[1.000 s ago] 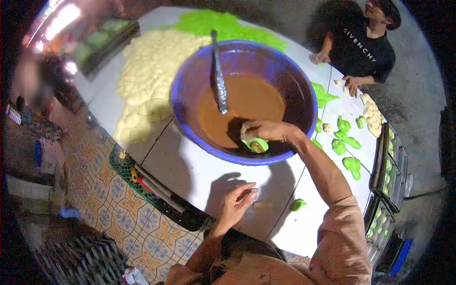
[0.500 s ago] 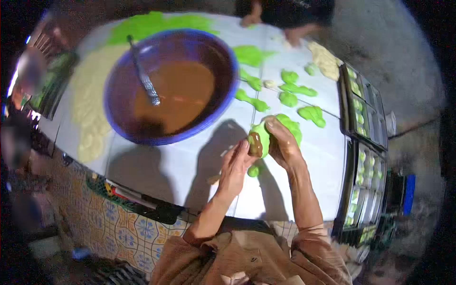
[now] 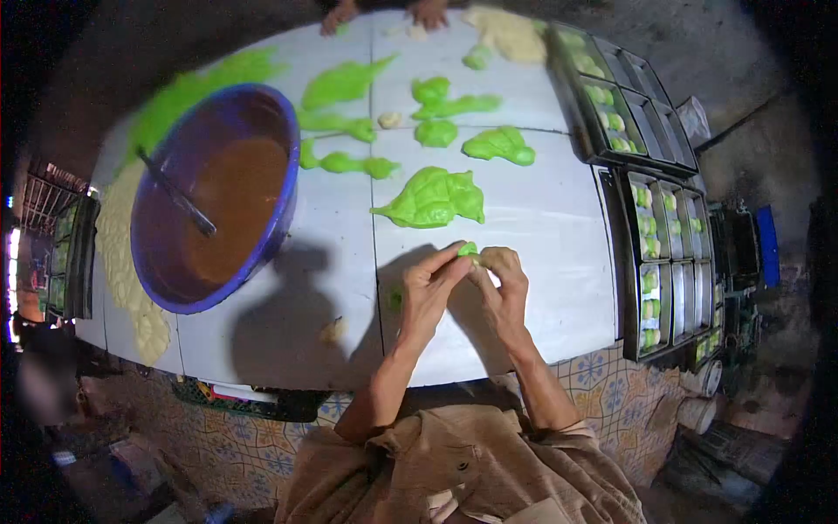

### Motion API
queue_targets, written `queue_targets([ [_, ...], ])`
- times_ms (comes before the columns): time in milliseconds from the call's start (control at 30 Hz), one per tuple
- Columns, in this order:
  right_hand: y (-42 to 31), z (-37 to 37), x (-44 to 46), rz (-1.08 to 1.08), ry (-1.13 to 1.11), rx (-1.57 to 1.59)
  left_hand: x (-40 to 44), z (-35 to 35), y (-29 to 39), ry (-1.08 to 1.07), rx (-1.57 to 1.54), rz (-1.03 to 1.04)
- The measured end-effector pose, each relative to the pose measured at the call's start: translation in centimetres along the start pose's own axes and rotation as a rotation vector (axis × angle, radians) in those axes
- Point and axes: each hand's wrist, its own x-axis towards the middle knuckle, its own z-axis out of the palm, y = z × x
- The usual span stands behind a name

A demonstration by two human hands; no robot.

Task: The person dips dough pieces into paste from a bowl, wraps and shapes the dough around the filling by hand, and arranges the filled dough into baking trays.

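Just above the table's near side, a small piece of green dough [image 3: 469, 250] is pinched between the fingertips of both hands. My left hand [image 3: 425, 301] grips it from the left, thumb and fingers pressed together. From the right, the curled fingers of my right hand [image 3: 504, 288] close on its other side. Most of the dough is hidden behind the fingers, and no brown filling shows. Beyond the hands lies a large flat lump of green dough [image 3: 435, 197]. A small green bit [image 3: 395, 301] rests left of my left hand, partly in shadow.
A purple basin [image 3: 284, 210] of brown filling [image 3: 240, 201] stands at left, with a metal utensil [image 3: 179, 192] in it. Cream dough [image 3: 131, 279] lies beside it. Sectioned trays [image 3: 665, 262] holding green-and-white pieces line the right edge. Another person's hands [image 3: 428, 12] are at the far edge.
The brown filling seen on the dough is out of sight, and my fingertips have come together around the dough. My view has swung right, so the basin appears farther left.
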Motion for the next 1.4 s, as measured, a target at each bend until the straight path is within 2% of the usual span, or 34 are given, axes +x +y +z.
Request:
queue_targets([
  [33,-0.5,0.1,-0.1,0.461,-0.017,0.304,0.2,0.4,0.7,-0.02,0.026,-0.018],
  [67,0.1,0.0,-0.3,0.501,-0.103,0.418,0.6,0.6,1.1,-0.04,0.053,-0.036],
  [133,-0.3,-1.0,0.9,1.044,-0.071,0.85,1.8,0.5,0.9,-0.098,-0.054,-0.193],
  [167,-0.6,-1.7,1.3,1.127,-0.094,0.898,2.1,0.2,1.3,-0.136,-0.043,-0.213],
  [267,0.0,-3.2,0.1,0.88,-0.272,0.857,2.5,-0.4,2.5,-0.187,-0.026,-0.276],
  [300,0.9,-3.7,-0.2,0.617,-0.42,0.587,2.6,-0.3,2.7,-0.201,-0.024,-0.3],
  [333,0.0,-4.1,0.3,0.628,-0.392,0.624,2.6,-0.3,2.5,-0.219,-0.002,-0.256],
  [433,2.4,-3.0,-1.0,0.48,-0.235,0.522,2.0,0.2,1.3,-0.273,0.106,-0.105],
  [567,1.8,-0.8,-0.9,0.305,0.108,0.423,1.6,0.5,0.4,-0.236,0.044,-0.069],
  [600,1.2,-0.6,-1.1,0.518,0.195,0.558,1.5,0.6,0.2,-0.252,0.058,-0.058],
  [700,2.0,-0.1,-2.2,0.536,0.201,0.531,1.0,0.9,-0.9,-0.267,0.039,-0.026],
  [733,1.7,-0.6,-1.7,0.471,0.125,0.365,0.8,1.0,-1.2,-0.261,0.049,-0.012],
  [800,2.4,-0.3,-1.6,0.356,0.201,0.29,0.3,1.3,-1.3,-0.251,0.067,0.017],
  [833,2.1,-0.6,-1.3,0.36,0.159,0.257,0.1,1.3,-2.0,-0.233,0.006,0.031],
  [967,0.5,-1.2,-0.3,0.436,-0.01,0.179,0.0,1.0,-1.1,-0.118,0.398,0.091],
  [1067,1.6,-1.3,-1.5,0.401,-0.073,0.246,-0.3,0.9,-1.5,-0.042,0.248,0.073],
  [1133,-0.5,-3.1,-1.1,0.394,-0.129,0.347,-0.5,0.5,-2.2,-0.063,0.205,-0.046],
  [1200,0.4,-3.8,-2.6,0.539,-0.233,0.38,-0.8,0.4,-1.0,-0.113,0.262,-0.168],
  [1267,0.5,-4.3,-2.9,0.767,-0.249,0.505,-1.5,0.2,-2.6,-0.048,0.62,0.032],
  [1333,0.6,-4.8,-2.1,0.895,-0.454,0.368,-2.5,0.8,-1.1,0.047,0.873,0.16],
  [1400,2.5,-3.8,-3.5,0.584,-0.541,-0.045,-2.9,0.6,-2.1,-0.022,0.905,0.215],
])
